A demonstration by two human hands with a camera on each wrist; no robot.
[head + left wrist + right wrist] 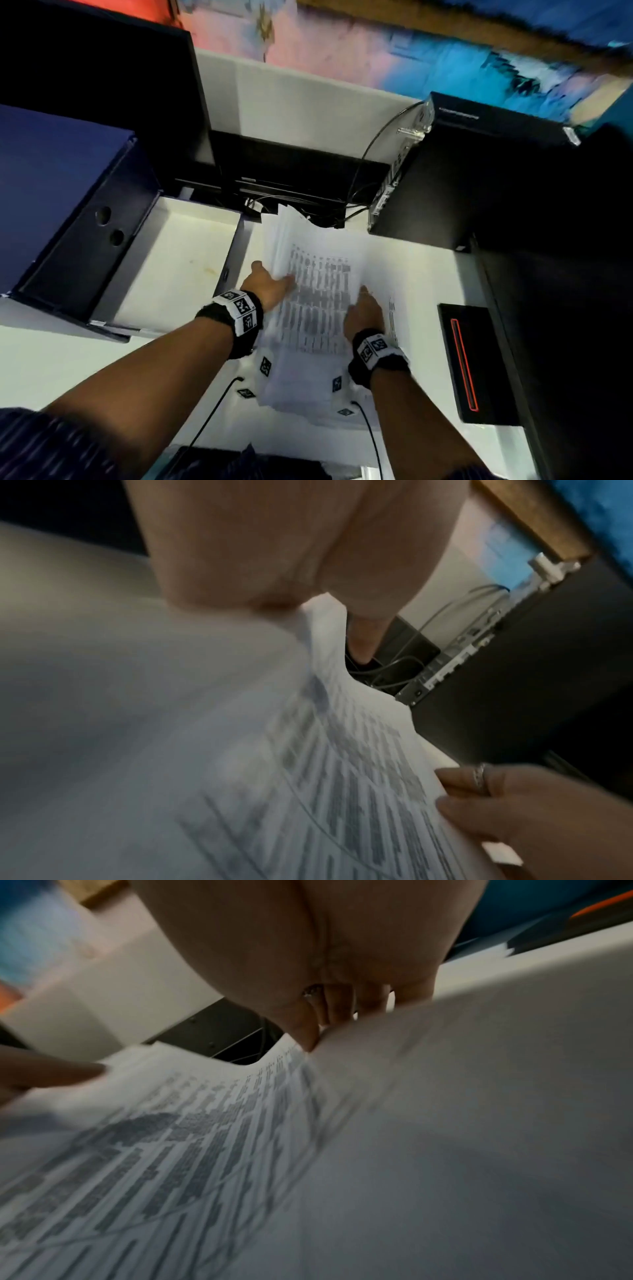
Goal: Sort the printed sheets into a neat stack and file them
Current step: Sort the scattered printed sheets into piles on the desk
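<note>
A loose pile of printed sheets (pixel 318 301) with grey tables lies on the white desk (pixel 428 274). My left hand (pixel 270 284) grips the pile's left side, where a thick bundle stands lifted on edge. In the left wrist view the paper (pixel 308 791) rises between thumb and fingers of the left hand (pixel 274 547). My right hand (pixel 364 313) holds the sheets on the right. In the right wrist view the right hand's fingers (pixel 325 1015) pinch a sheet's edge (pixel 205 1137). Motion blurs the print.
An open white drawer (pixel 178 260) in a blue cabinet (pixel 61 192) stands just left of the pile. A black monitor (pixel 102 85) and tangled cables (pixel 301 205) are behind it. A black computer tower (pixel 462 178) and a black device with a red line (pixel 476 363) are on the right.
</note>
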